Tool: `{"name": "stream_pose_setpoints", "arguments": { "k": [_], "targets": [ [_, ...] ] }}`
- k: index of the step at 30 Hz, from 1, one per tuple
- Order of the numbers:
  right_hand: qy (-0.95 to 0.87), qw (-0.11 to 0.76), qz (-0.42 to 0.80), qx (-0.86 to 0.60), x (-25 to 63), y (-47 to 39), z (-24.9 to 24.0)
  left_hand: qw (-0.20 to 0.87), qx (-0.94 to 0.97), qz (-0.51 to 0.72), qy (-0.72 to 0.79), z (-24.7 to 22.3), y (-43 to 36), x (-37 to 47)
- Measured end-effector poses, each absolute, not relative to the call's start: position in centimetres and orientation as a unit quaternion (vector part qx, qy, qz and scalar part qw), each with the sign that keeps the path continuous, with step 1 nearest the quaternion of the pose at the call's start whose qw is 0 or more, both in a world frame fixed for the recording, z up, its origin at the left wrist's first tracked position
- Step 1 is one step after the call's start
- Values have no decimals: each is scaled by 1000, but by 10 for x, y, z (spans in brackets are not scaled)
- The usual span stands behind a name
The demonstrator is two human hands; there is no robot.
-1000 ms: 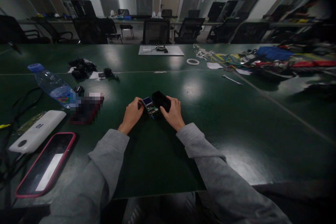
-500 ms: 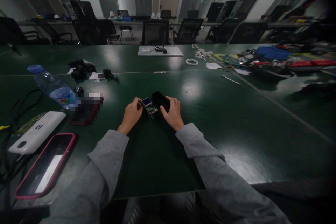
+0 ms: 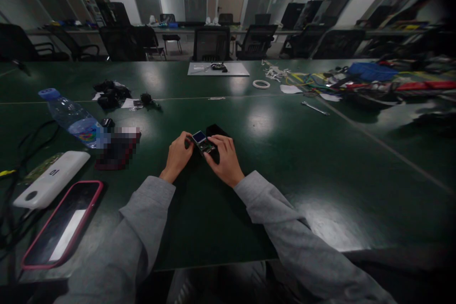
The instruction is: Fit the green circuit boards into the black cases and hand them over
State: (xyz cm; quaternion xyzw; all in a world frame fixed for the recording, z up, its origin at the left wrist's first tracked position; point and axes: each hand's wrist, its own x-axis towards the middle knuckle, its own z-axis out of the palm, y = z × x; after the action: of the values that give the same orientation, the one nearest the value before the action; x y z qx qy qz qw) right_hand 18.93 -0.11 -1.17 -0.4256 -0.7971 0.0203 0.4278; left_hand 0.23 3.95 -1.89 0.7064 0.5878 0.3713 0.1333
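both hands meet over the dark green table, near its front edge. the left hand pinches the left end of a small circuit board carrying a tiny screen. the right hand closes its fingers over the board's right end, with a black case touching just behind it. a water bottle, a white power bank and a pink-cased phone lie well apart to the left.
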Motion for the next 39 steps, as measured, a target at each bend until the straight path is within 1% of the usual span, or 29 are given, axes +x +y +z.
{"name": "stream_pose_setpoints", "arguments": {
  "k": [4, 8, 10, 15, 20, 24, 26, 27, 30, 32, 34, 37, 39],
  "targets": [
    [-827, 363, 30, -428, 183, -2, -18, 117, 701, 379, 592, -16, 38, 3],
    [-825, 328, 56, -456, 182, -2, -22, 97, 706, 394, 580, -12, 35, 5],
    [-821, 326, 76, -463, 183, -2, -22, 95, 709, 394, 578, -11, 34, 6],
    [-806, 356, 105, -461, 183, -1, -25, 96, 712, 387, 577, -9, 32, 5],
    [-798, 369, 100, -465, 183, 0, -27, 122, 724, 391, 555, -13, 33, 4],
    [-799, 362, 84, -472, 184, 0, -27, 145, 737, 383, 539, -14, 35, -1],
    [-805, 349, 79, -473, 184, 0, -27, 126, 734, 366, 559, -11, 38, -10],
    [-807, 343, 78, -474, 184, 0, -27, 100, 723, 357, 583, -9, 39, -17],
    [-810, 331, 83, -478, 185, 0, -27, -6, 648, 323, 690, -1, 42, -50],
    [-808, 328, 87, -481, 185, -1, -27, -83, 567, 282, 769, 3, 41, -75],
    [-808, 328, 87, -482, 185, -1, -27, -134, 497, 227, 827, 5, 37, -98],
    [-808, 331, 83, -481, 185, -1, -27, -162, 448, 180, 861, 3, 32, -123],
    [-808, 332, 83, -480, 185, -1, -27, -151, 432, 171, 873, 1, 30, -134]
  ]
}}
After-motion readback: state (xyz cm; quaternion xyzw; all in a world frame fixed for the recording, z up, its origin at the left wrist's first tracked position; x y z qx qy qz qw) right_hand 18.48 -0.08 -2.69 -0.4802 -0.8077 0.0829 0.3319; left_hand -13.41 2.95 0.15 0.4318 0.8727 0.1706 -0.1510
